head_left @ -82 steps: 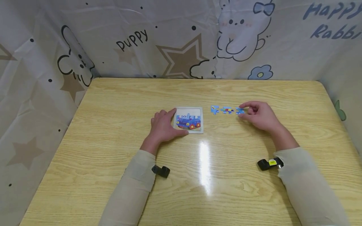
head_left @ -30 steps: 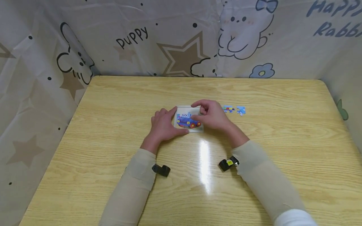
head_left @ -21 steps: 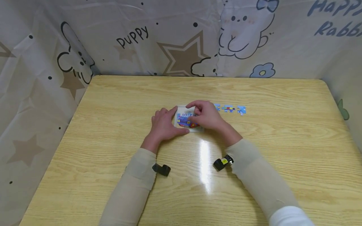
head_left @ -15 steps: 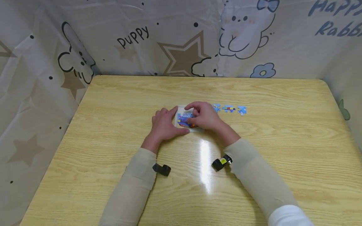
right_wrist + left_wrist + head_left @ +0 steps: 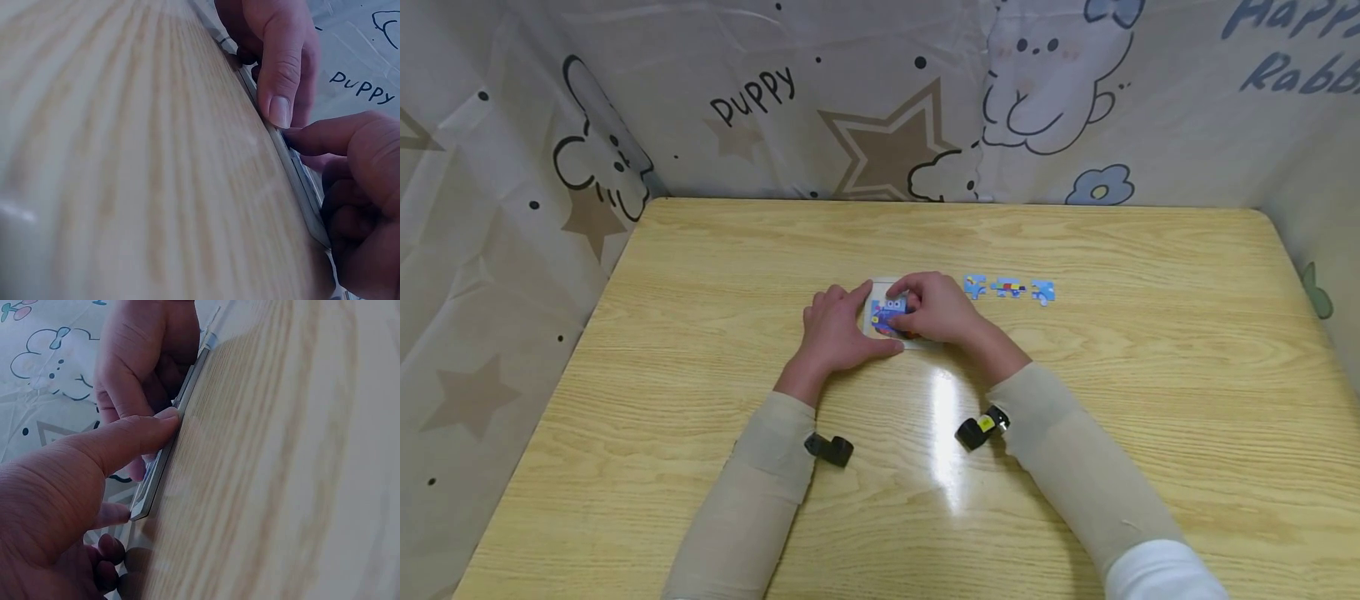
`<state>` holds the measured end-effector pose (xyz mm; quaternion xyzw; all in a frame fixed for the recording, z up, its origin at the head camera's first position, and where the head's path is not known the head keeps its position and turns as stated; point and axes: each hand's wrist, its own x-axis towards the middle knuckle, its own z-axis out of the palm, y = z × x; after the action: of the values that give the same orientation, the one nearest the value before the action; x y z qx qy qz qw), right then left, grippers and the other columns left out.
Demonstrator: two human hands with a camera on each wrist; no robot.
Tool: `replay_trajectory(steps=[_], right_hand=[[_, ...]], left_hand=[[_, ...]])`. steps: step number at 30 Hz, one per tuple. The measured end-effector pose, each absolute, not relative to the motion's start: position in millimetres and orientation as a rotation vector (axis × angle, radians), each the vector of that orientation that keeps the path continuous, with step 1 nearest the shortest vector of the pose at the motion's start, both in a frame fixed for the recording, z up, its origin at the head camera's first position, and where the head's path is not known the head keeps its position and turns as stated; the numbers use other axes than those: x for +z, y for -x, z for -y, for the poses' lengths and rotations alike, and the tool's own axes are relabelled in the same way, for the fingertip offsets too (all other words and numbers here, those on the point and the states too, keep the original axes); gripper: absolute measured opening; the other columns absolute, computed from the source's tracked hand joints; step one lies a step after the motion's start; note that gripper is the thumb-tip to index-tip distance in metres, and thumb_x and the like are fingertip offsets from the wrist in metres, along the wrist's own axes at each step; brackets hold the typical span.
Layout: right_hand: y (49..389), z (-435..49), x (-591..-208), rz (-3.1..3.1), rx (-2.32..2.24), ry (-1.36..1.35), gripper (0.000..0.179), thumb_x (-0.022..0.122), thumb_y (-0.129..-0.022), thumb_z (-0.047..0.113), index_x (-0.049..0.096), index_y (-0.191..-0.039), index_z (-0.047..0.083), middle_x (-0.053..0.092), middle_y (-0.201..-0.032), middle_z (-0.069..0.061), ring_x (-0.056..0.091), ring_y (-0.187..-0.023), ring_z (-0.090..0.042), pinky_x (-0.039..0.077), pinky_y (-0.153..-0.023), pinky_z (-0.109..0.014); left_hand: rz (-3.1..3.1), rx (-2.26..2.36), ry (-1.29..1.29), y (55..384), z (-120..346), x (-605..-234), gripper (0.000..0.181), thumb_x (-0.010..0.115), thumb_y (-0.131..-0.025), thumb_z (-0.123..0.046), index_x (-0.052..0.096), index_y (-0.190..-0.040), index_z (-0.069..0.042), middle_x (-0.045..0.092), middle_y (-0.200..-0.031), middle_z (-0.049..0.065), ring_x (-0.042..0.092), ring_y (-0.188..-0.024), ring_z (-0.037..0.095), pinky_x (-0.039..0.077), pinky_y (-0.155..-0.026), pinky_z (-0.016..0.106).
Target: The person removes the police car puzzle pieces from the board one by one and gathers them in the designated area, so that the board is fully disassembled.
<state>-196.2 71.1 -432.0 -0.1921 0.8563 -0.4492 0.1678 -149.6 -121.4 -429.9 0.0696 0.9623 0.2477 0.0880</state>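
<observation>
A small jigsaw puzzle (image 5: 883, 319) of a blue vehicle with eyes and red wheels lies in a pale frame (image 5: 883, 281), with a bare white strip along its far side. My left hand (image 5: 837, 329) grips the frame, thumb on the near edge and index finger at the far left corner. Over the right half of the puzzle is my right hand (image 5: 943, 308), thumb on the picture, index finger bent beyond it, other fingers curled. In the right wrist view its thumb (image 5: 312, 137) sits close to the left thumb (image 5: 279, 109). Whether it pinches a piece I cannot tell.
Three loose puzzle pieces lie in a row right of the frame: a blue one (image 5: 974, 286), one with coloured blocks (image 5: 1008, 287) and another blue one (image 5: 1042, 291). The wooden table (image 5: 760, 250) meets a printed curtain (image 5: 865, 108) at its far edge.
My right hand has left the rightmost loose piece and moved left over the puzzle, then a little further left. The left hand stays on the frame.
</observation>
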Motion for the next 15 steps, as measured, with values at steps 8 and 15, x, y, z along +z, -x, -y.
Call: replay_trajectory(steps=[8,15], right_hand=[[197.4,-70.5,-431.8,-2.439,-1.210,0.550,0.026,0.079,-0.085,0.014,0.071,-0.109,0.009,0.056,-0.062,-0.004,0.050,-0.054,-0.017,0.037,-0.058,-0.032],[196.6,-69.4,-431.6,-2.458,-1.206,0.554,0.026,0.080,-0.084,0.013,0.070,-0.107,0.010,0.055,-0.062,-0.004,0.049,-0.054,-0.017,0.038,-0.059,-0.033]], left_hand=[[-2.863,0.731,-0.207,149.8,120.7,-429.2,0.108,0.080,-0.070,-0.067,0.038,-0.156,-0.017,0.046,-0.107,0.006,0.037,-0.095,0.026,0.028,-0.082,0.042],[-2.868,0.725,-0.211,149.5,120.6,-428.8,0.108,0.080,-0.070,-0.067,0.038,-0.156,-0.016,0.046,-0.107,0.006,0.037,-0.095,0.027,0.028,-0.082,0.043]])
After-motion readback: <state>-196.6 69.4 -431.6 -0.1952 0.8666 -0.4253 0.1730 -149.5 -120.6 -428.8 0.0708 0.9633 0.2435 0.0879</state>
